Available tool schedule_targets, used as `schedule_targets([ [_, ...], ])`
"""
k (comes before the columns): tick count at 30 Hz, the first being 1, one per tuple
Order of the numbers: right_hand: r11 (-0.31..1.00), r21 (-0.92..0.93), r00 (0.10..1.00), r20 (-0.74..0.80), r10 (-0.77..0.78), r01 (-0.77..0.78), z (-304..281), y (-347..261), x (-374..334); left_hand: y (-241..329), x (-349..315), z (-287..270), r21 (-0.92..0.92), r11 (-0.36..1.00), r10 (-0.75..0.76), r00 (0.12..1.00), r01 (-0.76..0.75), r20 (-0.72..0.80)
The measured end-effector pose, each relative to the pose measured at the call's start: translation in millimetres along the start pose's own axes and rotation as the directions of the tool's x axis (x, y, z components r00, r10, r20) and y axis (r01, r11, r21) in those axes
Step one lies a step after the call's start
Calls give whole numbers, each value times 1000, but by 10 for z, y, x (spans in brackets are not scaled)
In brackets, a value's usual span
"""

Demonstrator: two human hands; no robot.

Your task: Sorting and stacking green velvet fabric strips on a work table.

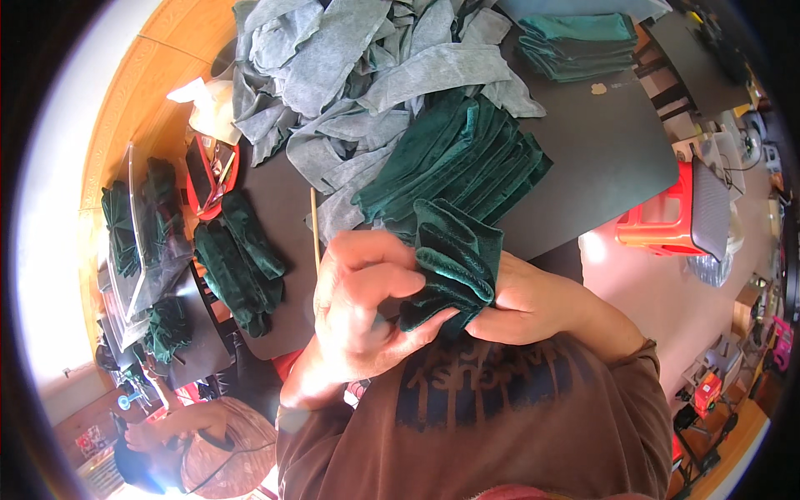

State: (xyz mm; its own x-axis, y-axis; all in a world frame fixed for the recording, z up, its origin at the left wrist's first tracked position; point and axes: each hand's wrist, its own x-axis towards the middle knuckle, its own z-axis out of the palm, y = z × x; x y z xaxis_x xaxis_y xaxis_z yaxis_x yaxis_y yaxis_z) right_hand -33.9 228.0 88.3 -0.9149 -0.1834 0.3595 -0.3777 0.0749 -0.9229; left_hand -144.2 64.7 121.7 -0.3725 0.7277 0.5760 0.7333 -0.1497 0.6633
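A piece of dark green velvet fabric (454, 258), gathered into several loops like a bow, is held up in front of my chest. My right hand (521, 304) grips its right side, with the thumb over the gathered lower end and the fingers mostly behind the cloth. From the left, my left hand (362, 300) meets the folds; its thumb presses the lower edge and its index finger bends beside the loops. Just beyond, a fanned stack of green velvet strips (467, 158) lies on the dark table (575, 167).
Grey fabric pieces (333, 67) heap at the far side. Folded green cloth (575, 46) lies far right. Rolled green velvet (237, 267) and a red basket (208, 175) with tools sit left. A red stool (667, 212) stands right. Another person (208, 442) is at lower left.
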Motion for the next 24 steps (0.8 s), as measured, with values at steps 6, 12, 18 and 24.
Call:
schedule_targets([
  [6, 985, 167, 999, 15, 47, -49, -12, 67, -35, 11, 7, -5, -65, 995, 83, 996, -81, 26],
  [12, 670, 659, 933, 149, 328, -341, 6, 103, -115, -1, -17, -12, -240, 970, 57, 998, -46, 37],
  [18, 510, 800, 911, 103, 400, -315, -14, 36, -56, 30, -10, -28, -451, 889, 108, 993, -77, 45],
  [24, 585, 762, 904, 3, 427, -279, 2, -47, -61, 76, 57, -24, -709, 705, 200, 964, -18, 174],
])
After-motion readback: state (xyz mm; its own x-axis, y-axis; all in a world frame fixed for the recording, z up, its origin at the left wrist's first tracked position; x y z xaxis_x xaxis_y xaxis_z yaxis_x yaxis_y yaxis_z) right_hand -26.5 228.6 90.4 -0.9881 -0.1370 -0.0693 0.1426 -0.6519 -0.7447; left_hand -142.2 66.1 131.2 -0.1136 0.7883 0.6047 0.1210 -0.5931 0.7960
